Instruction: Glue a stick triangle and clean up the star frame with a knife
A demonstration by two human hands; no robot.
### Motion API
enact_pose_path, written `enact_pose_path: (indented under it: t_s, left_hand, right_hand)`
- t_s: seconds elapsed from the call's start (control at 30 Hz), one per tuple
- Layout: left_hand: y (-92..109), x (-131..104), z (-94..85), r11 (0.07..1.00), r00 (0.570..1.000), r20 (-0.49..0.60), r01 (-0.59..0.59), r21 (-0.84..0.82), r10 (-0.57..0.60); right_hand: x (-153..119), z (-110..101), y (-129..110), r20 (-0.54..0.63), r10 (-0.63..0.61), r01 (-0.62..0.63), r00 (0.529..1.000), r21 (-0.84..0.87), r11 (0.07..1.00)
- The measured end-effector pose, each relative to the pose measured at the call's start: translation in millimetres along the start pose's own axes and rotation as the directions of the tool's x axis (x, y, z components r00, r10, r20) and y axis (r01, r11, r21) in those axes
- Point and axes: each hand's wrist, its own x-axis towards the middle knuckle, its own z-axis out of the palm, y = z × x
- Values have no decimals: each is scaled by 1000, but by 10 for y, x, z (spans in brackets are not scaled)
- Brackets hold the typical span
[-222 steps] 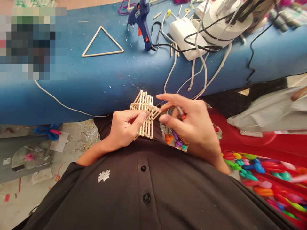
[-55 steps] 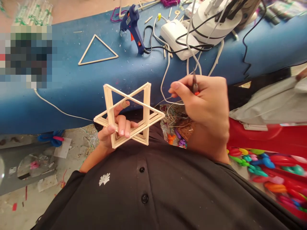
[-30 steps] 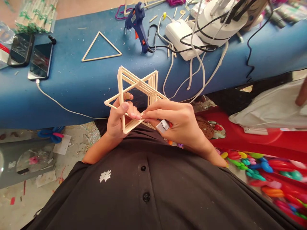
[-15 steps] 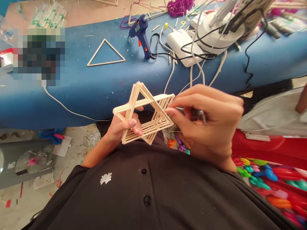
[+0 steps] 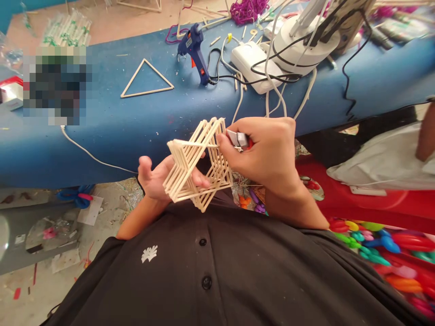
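A star-shaped frame of stacked pale wooden sticks (image 5: pixel 195 158) is held in front of my shirt, tilted so that its many layers show. My left hand (image 5: pixel 159 176) is under its left side, thumb lifted away and fingers spread, some reaching inside the frame. At the upper right corner, my right hand (image 5: pixel 268 151) pinches the frame's edge with thumb and forefinger. Tucked in that same hand is a small grey and red tool (image 5: pixel 238 138), mostly covered by the fingers, so its kind is unclear.
On the blue table (image 5: pixel 102 122) lie a stick triangle (image 5: pixel 147 94) and a blue glue gun (image 5: pixel 195 47). A white power adapter (image 5: pixel 254 63) sits among cables near a white round base (image 5: pixel 299 45). Purple yarn (image 5: pixel 249 10) is behind. Colourful balloons (image 5: pixel 377 242) lie at the right.
The star frame has turned, showing its layered side more. My left thumb has come off it. My right hand has moved left onto its corner, and the grey tool shows more.
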Motion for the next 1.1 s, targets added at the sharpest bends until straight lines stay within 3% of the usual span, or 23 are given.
enact_pose_path:
  t_s: [0.1,0.2,0.53,0.6,0.77,0.97,1.1]
  left_hand:
    - [-172,24,20,981,980,-62,-191,-23,189]
    - [-254,41,70,949,947,-64,-316,4,316]
    - [-240,-24,62,943,926,-182,-334,13,331]
    - [-250,-9,36,934,928,-126,-356,-18,351]
    - [-261,-5,-89,947,930,188,-321,-11,317]
    - [-328,-74,-270,965,964,90,-255,52,250]
    - [-316,-50,-275,933,906,226,-358,-41,358]
  right_hand:
    - [14,43,8,-53,111,-109,992,33,993]
    - [6,67,4,-33,157,-155,987,52,987]
    - [-51,143,3,14,178,-178,984,89,980]
    - [-58,140,-9,26,175,-177,984,101,979]
    - [-57,48,-45,60,138,-144,989,127,981]
    - [-58,-156,-33,203,9,-43,979,165,985]
    - [-84,-160,-65,211,16,-39,977,102,994]
